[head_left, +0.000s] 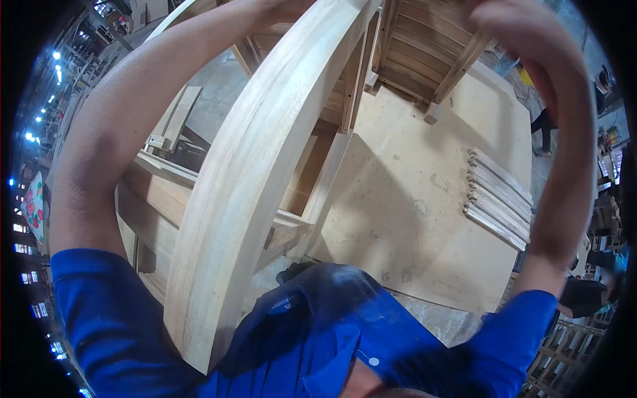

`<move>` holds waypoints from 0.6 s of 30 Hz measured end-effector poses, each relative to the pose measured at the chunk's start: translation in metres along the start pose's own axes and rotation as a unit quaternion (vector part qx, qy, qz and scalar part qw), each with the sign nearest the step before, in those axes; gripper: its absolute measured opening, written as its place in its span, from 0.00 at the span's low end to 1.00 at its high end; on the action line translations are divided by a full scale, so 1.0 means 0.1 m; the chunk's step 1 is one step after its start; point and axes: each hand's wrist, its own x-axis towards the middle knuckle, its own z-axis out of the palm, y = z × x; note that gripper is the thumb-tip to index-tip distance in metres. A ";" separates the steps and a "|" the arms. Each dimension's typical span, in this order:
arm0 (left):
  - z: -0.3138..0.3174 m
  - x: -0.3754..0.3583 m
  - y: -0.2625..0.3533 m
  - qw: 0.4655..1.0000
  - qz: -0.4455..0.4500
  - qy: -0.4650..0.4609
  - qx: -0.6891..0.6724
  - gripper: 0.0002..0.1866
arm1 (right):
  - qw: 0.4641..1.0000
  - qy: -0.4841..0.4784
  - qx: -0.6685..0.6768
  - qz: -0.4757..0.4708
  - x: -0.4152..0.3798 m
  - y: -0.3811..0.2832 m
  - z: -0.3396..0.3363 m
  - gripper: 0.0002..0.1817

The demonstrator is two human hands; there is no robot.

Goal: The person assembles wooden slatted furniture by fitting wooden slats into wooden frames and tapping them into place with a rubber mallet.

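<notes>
The long pale board (pixel 232 159) lies between my arms, much nearer the left one, its long axis slanting from low beside my left sleeve (pixel 106 312) up and away to the right. Its broad face bows slightly along its length, and its near end comes down by my chest. My left forearm (pixel 96 132) arches around its outer side, and my left hand (pixel 282 5) is up near its far part, right at the top edge of view. My right hand (pixel 524 26) is well apart from the board, over on the other side, beside the slatted frame (pixel 424 46), which stands on a flat wooden panel (pixel 398 199). On that same panel, nearer my right forearm (pixel 570 166), a row of thin wooden strips (pixel 501 199) lies side by side. The board's far end runs out of view, and it covers part of the open wooden framework (pixel 156 176) beneath it. My left fingers are cut off, so I can't tell whether they grip, press or spread. My right hand is curled but smeared by motion; I can't make out its fingertips, nor whether it touches the slatted frame.
</notes>
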 end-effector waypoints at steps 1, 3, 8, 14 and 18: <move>-0.04 0.04 0.03 0.998 0.015 -0.052 0.021 0.13 | 0.955 -0.137 -0.247 0.094 0.19 0.07 0.00 0.19; -0.05 0.08 0.03 0.999 0.026 -0.017 0.014 0.13 | 0.967 -0.013 -0.245 -0.068 0.02 0.07 0.00 0.18; 0.08 0.06 -0.02 0.998 0.033 0.047 -0.006 0.13 | 0.994 0.081 -0.032 0.073 -0.12 -0.31 -0.08 0.22; 0.05 -0.03 -0.04 0.995 0.018 0.061 -0.083 0.14 | 0.993 0.013 -0.116 0.013 -0.17 -0.18 0.32 0.18; 0.46 0.11 -0.42 0.979 0.146 0.137 0.029 0.17 | 0.957 0.127 -0.182 -0.188 0.06 0.69 0.51 0.32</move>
